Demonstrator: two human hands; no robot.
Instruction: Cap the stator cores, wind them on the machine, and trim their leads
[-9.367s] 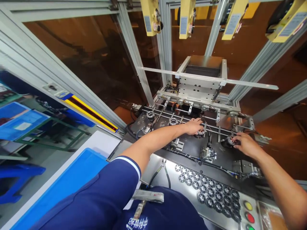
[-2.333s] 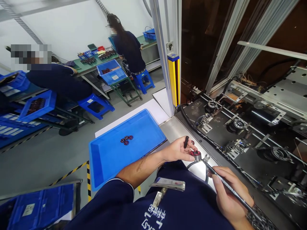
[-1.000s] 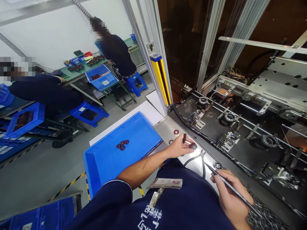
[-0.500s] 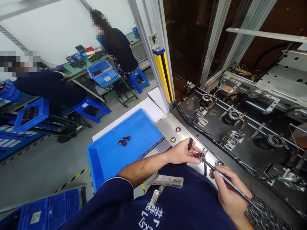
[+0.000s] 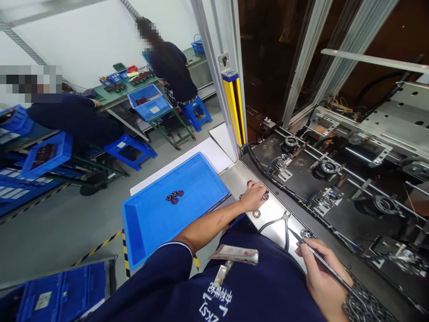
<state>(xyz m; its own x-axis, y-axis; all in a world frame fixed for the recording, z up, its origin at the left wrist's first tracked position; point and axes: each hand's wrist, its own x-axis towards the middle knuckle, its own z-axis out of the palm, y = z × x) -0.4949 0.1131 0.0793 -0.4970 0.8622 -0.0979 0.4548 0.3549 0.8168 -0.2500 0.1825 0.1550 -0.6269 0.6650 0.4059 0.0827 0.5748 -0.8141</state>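
Note:
My left hand point(image 5: 254, 195) reaches over the steel shelf point(image 5: 271, 210), palm down, fingers curled on a small red round part point(image 5: 265, 196) that rests on the steel. Another round part point(image 5: 256, 213) lies just below that hand. A pair of pliers point(image 5: 283, 223) lies on the shelf to the right. My right hand point(image 5: 320, 273) is low at the right, fingers closed round a thin black rod point(image 5: 321, 261) that points up-left.
A blue tray point(image 5: 201, 179) with several small red parts point(image 5: 174, 196) sits left of the shelf. The machine bed point(image 5: 335, 188) with round fixtures and rails is at the right. A yellow light-curtain post point(image 5: 234, 112) stands behind. Other people sit at benches far left.
My left hand has turned palm down and moved up-left onto the steel shelf, bringing the red part onto it. The right hand with the rod has barely moved.

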